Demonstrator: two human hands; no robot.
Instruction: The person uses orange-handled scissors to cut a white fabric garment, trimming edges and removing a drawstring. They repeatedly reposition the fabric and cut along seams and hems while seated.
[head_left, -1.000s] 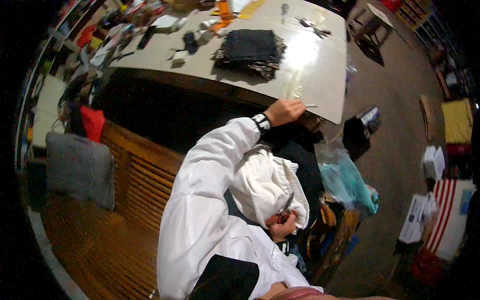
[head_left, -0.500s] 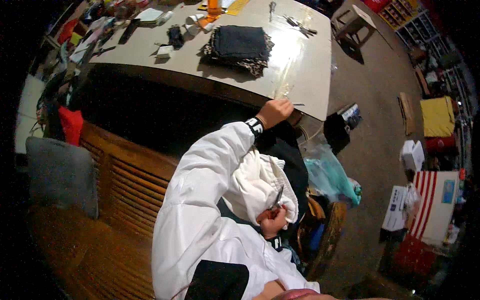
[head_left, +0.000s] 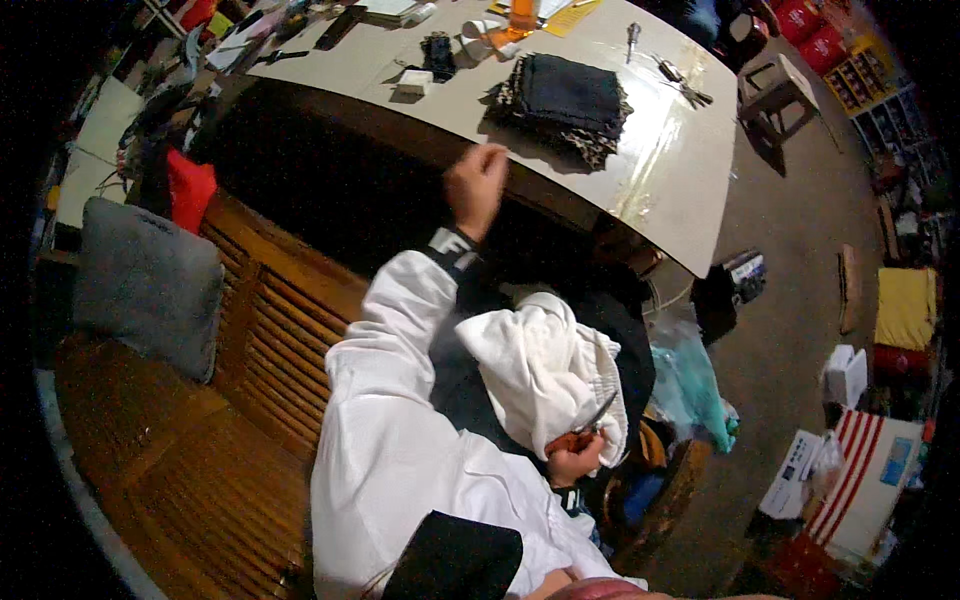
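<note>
1. The right hand (head_left: 577, 458) is gripping a pointed tool (head_left: 606, 408) over the white garment (head_left: 535, 365) lying on the lap (head_left: 634, 340); a slip could be snagging cloth.
2. The left hand (head_left: 477, 188) is hovering, curled, contents unclear, by the tabletop's (head_left: 690, 215) near edge; drifting forward could be bumping it.

A white-jacketed person (head_left: 380, 440) is gripping a dark, pointed tool (head_left: 606, 408) in the right hand (head_left: 575, 458) against a bunched white cloth (head_left: 545, 365), while the curled left hand (head_left: 477, 188) is hovering near the edge of a pale, glossy counter (head_left: 655, 185) bearing a stack of folded black fabric (head_left: 570, 90). A square grey cushion (head_left: 150, 280) is leaning on a brown slatted wooden bench (head_left: 292, 345).
</note>
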